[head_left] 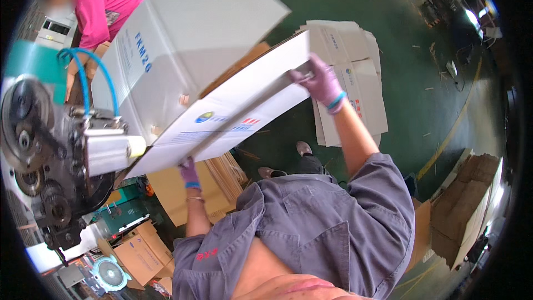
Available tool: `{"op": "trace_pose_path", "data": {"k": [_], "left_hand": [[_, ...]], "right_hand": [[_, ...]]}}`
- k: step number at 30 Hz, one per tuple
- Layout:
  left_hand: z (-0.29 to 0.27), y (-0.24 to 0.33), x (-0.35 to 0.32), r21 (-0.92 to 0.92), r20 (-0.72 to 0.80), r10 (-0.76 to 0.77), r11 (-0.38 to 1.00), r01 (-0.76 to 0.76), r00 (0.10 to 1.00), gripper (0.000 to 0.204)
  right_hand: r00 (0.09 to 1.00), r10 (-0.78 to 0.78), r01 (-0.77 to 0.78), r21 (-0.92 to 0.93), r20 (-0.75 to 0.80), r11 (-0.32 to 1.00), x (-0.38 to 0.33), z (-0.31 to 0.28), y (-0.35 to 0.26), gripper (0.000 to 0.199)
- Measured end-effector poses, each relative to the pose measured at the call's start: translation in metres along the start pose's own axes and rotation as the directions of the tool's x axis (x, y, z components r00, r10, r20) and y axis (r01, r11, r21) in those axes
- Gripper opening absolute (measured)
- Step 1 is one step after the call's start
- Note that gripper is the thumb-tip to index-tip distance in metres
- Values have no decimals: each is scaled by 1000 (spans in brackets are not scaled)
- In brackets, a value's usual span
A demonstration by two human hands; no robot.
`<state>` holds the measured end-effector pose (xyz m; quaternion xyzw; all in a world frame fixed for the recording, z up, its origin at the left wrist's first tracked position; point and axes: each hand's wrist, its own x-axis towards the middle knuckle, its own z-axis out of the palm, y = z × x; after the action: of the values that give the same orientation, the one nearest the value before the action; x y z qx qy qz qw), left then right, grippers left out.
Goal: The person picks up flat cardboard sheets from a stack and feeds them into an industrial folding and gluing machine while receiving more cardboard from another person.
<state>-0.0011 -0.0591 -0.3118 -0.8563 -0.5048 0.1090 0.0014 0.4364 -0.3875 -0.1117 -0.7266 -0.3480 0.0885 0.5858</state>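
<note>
You have a large white carton tilted up in front of you, its body spreading toward 10 and 11 o'clock. A white panel of it faces you, with a dark slanting band across it, blue print, a round blue and yellow mark and some red marks.

Your right hand, in a purple glove, is at about 1 to 2 o'clock, fingers bent and holding the carton at the panel's right edge. Your left hand, gloved alike, is at 8 o'clock, touching the panel's lower edge; its fingers are partly hidden, so you cannot tell how far they close.

At 9 o'clock stands a machine with dark wheels, blue hoses and a metal cylinder, whose pale tip is right by the carton's near left corner; contact is unclear. A co-worker in a pink top is at 10 o'clock, beyond the carton.

Flat white cartons lie stacked on the green floor at 2 o'clock. Flat brown cardboard lies near your left forearm, toward 7 o'clock. A round fan sits farther out, between 7 and 8.
</note>
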Motion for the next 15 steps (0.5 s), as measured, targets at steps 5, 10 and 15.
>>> {"op": "trace_pose_path", "data": {"k": [5, 10, 15], "left_hand": [[-66, 232, -62, -947, 45, 24, 320, 35, 999, 36], [-76, 376, -75, -680, -121, 704, 454, -575, 700, 72], [-60, 374, -100, -592, -162, 848, 325, -738, 504, 67]], "right_hand": [[828, 529, -162, 823, -187, 544, 0, -173, 69, 15], [801, 307, -585, -565, -514, 581, -20, -345, 193, 62], [806, 497, -306, -945, -322, -116, -51, -288, 257, 78]]}}
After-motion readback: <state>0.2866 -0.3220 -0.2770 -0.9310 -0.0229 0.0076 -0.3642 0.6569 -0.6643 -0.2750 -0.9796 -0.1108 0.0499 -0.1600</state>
